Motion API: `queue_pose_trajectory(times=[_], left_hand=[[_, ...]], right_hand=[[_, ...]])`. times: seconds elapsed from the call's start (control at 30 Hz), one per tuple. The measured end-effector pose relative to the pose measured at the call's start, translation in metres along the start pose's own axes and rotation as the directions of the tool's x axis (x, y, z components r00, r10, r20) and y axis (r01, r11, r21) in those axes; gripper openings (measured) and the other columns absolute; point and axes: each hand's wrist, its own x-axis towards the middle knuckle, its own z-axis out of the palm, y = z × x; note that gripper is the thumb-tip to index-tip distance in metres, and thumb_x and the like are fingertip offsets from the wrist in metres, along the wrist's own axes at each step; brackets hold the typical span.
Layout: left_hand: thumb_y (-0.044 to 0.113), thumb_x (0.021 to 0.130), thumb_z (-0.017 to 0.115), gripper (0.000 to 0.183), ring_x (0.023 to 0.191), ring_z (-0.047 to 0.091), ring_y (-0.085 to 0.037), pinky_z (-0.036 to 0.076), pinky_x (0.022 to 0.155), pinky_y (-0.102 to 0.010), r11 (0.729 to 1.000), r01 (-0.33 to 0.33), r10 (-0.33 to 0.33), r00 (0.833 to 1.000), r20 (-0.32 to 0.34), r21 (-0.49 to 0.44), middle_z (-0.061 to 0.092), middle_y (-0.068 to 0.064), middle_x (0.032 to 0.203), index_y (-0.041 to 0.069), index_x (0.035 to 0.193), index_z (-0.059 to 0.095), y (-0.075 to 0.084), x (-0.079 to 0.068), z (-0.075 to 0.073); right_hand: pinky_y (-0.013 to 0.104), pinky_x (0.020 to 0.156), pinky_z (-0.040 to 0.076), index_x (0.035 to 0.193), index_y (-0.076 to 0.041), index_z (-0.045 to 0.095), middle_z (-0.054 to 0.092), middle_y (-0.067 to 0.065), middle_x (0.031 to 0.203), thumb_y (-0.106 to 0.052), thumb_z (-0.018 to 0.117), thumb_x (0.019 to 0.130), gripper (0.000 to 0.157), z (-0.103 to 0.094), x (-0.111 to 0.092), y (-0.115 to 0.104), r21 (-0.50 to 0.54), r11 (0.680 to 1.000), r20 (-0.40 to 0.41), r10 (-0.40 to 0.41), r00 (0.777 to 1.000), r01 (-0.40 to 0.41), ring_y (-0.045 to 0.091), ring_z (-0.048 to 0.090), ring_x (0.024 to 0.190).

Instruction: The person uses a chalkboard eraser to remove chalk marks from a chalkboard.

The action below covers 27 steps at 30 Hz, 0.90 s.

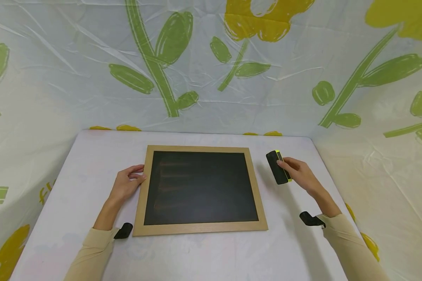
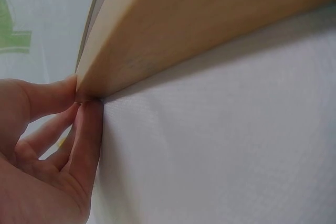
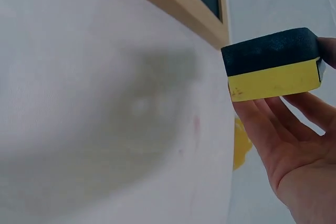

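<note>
A chalkboard point(image 1: 202, 187) in a pale wooden frame point(image 1: 200, 228) lies on the white table. Faint brownish streaks show on the left part of its dark surface. At the frame's left side my left hand point(image 1: 124, 184) pinches the edge; in the left wrist view the thumb and fingertips meet the wood point(image 2: 157, 35). To the right of the board, my right hand point(image 1: 301, 175) holds a black and yellow board eraser point(image 1: 276, 168) above the table. The right wrist view shows the eraser's yellow side point(image 3: 275, 81) and dark pad, with fingers under it and the thumb partly out of frame.
The white table point(image 1: 204, 257) has edges at the back and both sides. Behind it hangs a flower-printed sheet point(image 1: 211, 105), which also covers both sides. Black wrist straps point(image 1: 124, 231) sit on the cuffs of both beige sleeves point(image 1: 91, 253).
</note>
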Motion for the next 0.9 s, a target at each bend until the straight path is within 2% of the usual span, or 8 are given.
queue_pose_trajectory(times=[0.07, 0.2, 0.47, 0.53, 0.63, 0.77, 0.9], left_hand=[[0.013, 0.100, 0.067, 0.045, 0.109, 0.064, -0.034, 0.045, 0.083, -0.026, 1.000, 0.005, -0.005, 1.000, 0.001, 0.002, 0.064, -0.025, 0.132, -0.003, 0.141, 0.058, 0.001, 0.000, 0.000], [0.013, 0.100, 0.067, 0.046, 0.109, 0.064, -0.034, 0.045, 0.084, -0.028, 1.000, 0.009, -0.009, 1.000, 0.002, 0.007, 0.064, -0.024, 0.133, -0.003, 0.142, 0.057, 0.002, -0.001, 0.000], [0.014, 0.100, 0.066, 0.046, 0.109, 0.064, -0.034, 0.045, 0.084, -0.028, 1.000, 0.025, -0.025, 1.000, 0.000, 0.001, 0.063, -0.024, 0.134, -0.002, 0.142, 0.057, 0.004, -0.002, -0.001], [0.013, 0.100, 0.066, 0.046, 0.109, 0.064, -0.033, 0.045, 0.084, -0.027, 1.000, 0.027, -0.027, 1.000, -0.002, 0.002, 0.063, -0.024, 0.134, -0.002, 0.143, 0.057, 0.004, -0.002, -0.001], [0.013, 0.100, 0.066, 0.046, 0.109, 0.064, -0.033, 0.044, 0.083, -0.025, 1.000, 0.029, -0.029, 1.000, -0.001, -0.003, 0.063, -0.024, 0.134, -0.002, 0.143, 0.057, 0.004, -0.002, -0.001], [0.013, 0.100, 0.066, 0.046, 0.108, 0.064, -0.033, 0.044, 0.082, -0.025, 0.999, 0.033, -0.033, 0.999, 0.001, -0.004, 0.063, -0.024, 0.134, -0.003, 0.143, 0.056, 0.004, -0.002, -0.001], [0.014, 0.100, 0.067, 0.047, 0.108, 0.064, -0.033, 0.044, 0.083, -0.028, 0.999, 0.033, -0.033, 0.999, 0.002, 0.002, 0.063, -0.024, 0.134, -0.002, 0.143, 0.056, 0.004, -0.002, -0.001]], right_hand=[[0.026, 0.085, 0.048, 0.143, 0.000, 0.056, 0.062, 0.021, 0.133, -0.041, 0.050, 0.108, 0.054, -0.003, 0.000, 0.005, 0.001, 1.000, 0.008, 0.017, 1.000, -0.017, 0.016, 0.057, 0.107], [0.026, 0.081, 0.051, 0.144, 0.005, 0.052, 0.061, 0.025, 0.133, -0.040, 0.049, 0.109, 0.057, -0.007, 0.000, 0.014, 0.036, 0.999, 0.043, 0.039, 0.998, -0.041, 0.009, 0.061, 0.098], [0.025, 0.081, 0.053, 0.150, 0.010, 0.041, 0.053, 0.033, 0.140, -0.036, 0.049, 0.109, 0.062, -0.009, 0.000, 0.024, 0.100, 0.992, 0.074, 0.075, 0.994, -0.083, 0.000, 0.061, 0.098], [0.027, 0.083, 0.054, 0.152, 0.010, 0.036, 0.050, 0.036, 0.142, -0.036, 0.049, 0.109, 0.064, -0.010, 0.000, 0.024, 0.116, 0.989, 0.085, 0.081, 0.993, -0.090, 0.004, 0.063, 0.102], [0.033, 0.088, 0.054, 0.156, 0.008, 0.029, 0.046, 0.038, 0.145, -0.037, 0.048, 0.110, 0.067, -0.011, 0.000, 0.026, 0.116, 0.988, 0.096, 0.093, 0.991, -0.104, 0.021, 0.062, 0.114], [0.040, 0.093, 0.053, 0.163, -0.002, 0.015, 0.040, 0.039, 0.148, -0.037, 0.047, 0.110, 0.071, -0.011, 0.001, 0.032, 0.123, 0.985, 0.120, 0.105, 0.987, -0.120, 0.043, 0.052, 0.128], [0.028, 0.091, 0.051, 0.166, -0.012, 0.006, 0.035, 0.040, 0.150, -0.037, 0.046, 0.110, 0.073, -0.013, 0.001, 0.036, 0.163, 0.979, 0.147, 0.100, 0.984, -0.124, 0.050, 0.048, 0.130]])
